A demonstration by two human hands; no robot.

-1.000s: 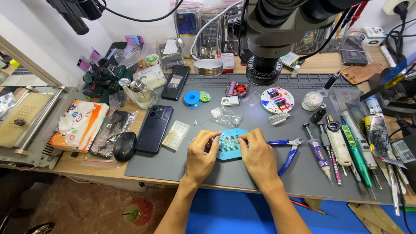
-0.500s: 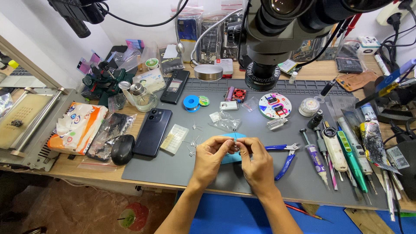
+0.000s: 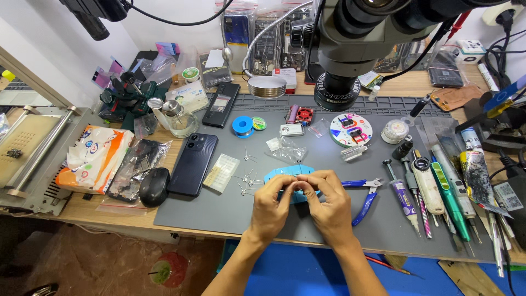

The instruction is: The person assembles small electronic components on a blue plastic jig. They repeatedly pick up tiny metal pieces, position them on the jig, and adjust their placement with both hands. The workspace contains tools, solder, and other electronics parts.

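Your left hand [image 3: 271,205] and right hand [image 3: 329,205] meeting fingertip to fingertip, pinching something too small to make out, hovering over the blue holder [image 3: 285,174] lying on the grey mat [image 3: 219,214], blue-handled pliers [image 3: 364,194] just beside your right hand.

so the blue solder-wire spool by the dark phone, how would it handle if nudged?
The blue spool lies flat on the grey mat, so it would probably slide rather than roll. It looks small and light, and should be easy to pinch. Tipped onto its rim, it would likely roll.
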